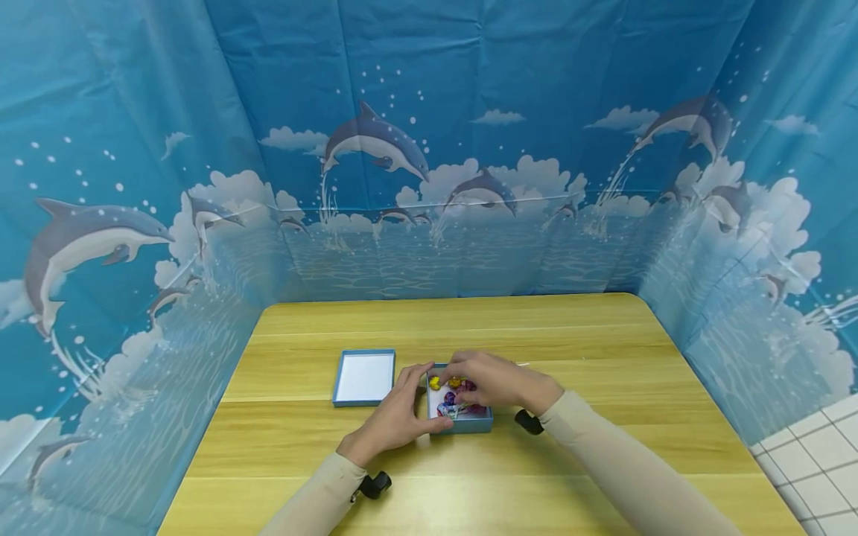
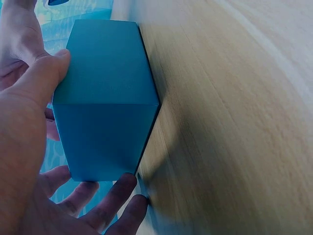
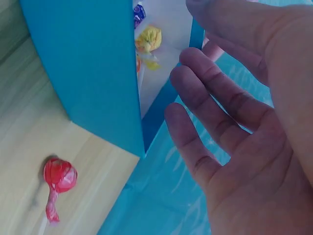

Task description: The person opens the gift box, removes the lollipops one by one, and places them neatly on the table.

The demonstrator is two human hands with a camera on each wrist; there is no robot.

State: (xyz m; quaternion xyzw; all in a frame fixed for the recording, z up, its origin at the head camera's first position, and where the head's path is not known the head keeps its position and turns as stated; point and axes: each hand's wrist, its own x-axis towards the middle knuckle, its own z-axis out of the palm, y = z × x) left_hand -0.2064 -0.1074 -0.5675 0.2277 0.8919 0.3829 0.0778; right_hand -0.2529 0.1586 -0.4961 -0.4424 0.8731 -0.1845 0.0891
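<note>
Fingers [image 2: 105, 208] of the left hand [image 1: 395, 420] spread and nearly straight, thumb laid flat against the near corner of the blue box [image 1: 461, 418]; pressing on the cardboard, not curled round it. Fingers [image 3: 195, 142] of the right hand [image 1: 492, 380] loose and slightly bent, hovering over the open top, holding nothing that shows. Whether any fingertip touches a sweet inside, impossible to tell from the head view.

Box at lower centre of the head frame, on the wooden table [image 1: 603, 350], between the two hands: left hand against its near-left side, right hand above and across from the right. Roughly square from above, so no clear long axis. Right hand nearer to the contents, left nearer to the outer wall.

Plain matt blue outside, white inside, shallow, with sharp cardboard edges. Wrapped sweets [image 1: 454, 394] piled in it: yellow, purple, reddish, in crinkly foil. In the right wrist view, a red lollipop [image 3: 58, 178] lying outside the box at lower left of the frame, on the wood, apart from the wall.

Lid [image 1: 364, 377], blue-rimmed and white within, lying open side up just left of the box.
</note>
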